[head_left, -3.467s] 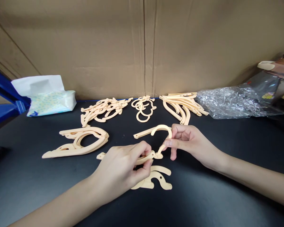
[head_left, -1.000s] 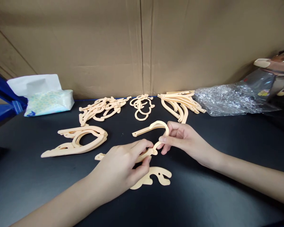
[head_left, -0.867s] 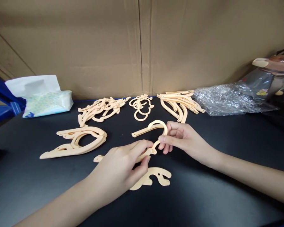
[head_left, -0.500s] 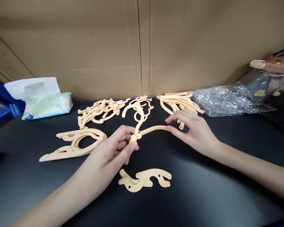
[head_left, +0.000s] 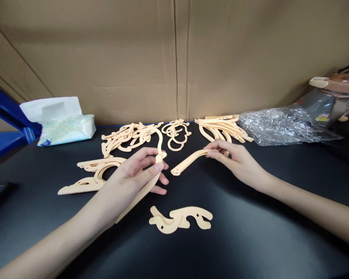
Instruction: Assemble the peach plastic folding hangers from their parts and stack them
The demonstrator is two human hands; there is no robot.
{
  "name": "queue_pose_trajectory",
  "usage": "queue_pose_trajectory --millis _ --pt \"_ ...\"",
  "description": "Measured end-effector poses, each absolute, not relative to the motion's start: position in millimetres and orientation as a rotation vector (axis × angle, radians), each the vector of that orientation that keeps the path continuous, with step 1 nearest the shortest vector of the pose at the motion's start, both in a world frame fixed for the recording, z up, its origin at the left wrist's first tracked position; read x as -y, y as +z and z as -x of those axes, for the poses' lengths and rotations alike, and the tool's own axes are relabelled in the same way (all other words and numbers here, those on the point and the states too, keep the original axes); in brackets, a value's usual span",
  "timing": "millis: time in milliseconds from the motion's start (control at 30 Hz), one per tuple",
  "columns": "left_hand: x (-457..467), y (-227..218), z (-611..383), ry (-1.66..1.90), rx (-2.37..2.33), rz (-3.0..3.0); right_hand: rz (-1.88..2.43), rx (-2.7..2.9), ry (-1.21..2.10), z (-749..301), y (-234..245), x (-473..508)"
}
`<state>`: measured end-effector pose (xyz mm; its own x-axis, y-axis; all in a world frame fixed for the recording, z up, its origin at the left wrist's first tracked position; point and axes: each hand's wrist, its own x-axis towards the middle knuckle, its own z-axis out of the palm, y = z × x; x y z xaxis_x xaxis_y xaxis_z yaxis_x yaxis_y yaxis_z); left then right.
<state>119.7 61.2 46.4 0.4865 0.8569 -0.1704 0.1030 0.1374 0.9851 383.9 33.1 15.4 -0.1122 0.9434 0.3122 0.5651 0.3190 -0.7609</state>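
Between the thumb and fingers of my left hand (head_left: pixel 139 172) is a cream plastic hanger hook (head_left: pixel 159 140), its curve pointing up and left. An arm piece (head_left: pixel 138 201) runs down from it, partly hidden behind the hand; I cannot tell how firmly they join. My right hand (head_left: pixel 235 159) pinches the far end of a curved hanger arm (head_left: pixel 189 161), whose holed end points left, apart from the hook. Nearer me lie small curved hanger pieces (head_left: pixel 180 219) with dark holes. Left of my left hand rests a folded hanger assembly (head_left: pixel 90 186), partly covered by that hand.
Along the back are a pile of hooks (head_left: pixel 119 137), a few rounded pieces (head_left: pixel 176 131) and a stack of hanger arms (head_left: pixel 221 126). A tissue pack (head_left: pixel 68 130) stands at left, clear plastic wrapping (head_left: pixel 282 126) at right. Cardboard (head_left: pixel 119 58) rises behind the black table (head_left: pixel 250 240).
The curved arm in my right hand has come away from the hook and now tilts down to the left. My left hand has shifted slightly left with the hook, exposing the arm piece below.
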Motion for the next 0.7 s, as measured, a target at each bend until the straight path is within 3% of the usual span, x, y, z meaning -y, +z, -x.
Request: queue_pose_trajectory --millis 100,400,700 --pt "-61.9 46.1 -118.7 0.663 -0.918 -1.326 1.162 1.543 0.972 -383.3 16.4 -33.6" --pt "-58.7 45.2 -118.2 0.511 -0.764 -1.358 0.898 1.148 1.398 -380.7 25.0 -26.9" --pt "-56.7 42.1 -122.8 0.467 -0.76 -1.341 0.855 0.892 1.53 -377.9 38.7 -26.4"
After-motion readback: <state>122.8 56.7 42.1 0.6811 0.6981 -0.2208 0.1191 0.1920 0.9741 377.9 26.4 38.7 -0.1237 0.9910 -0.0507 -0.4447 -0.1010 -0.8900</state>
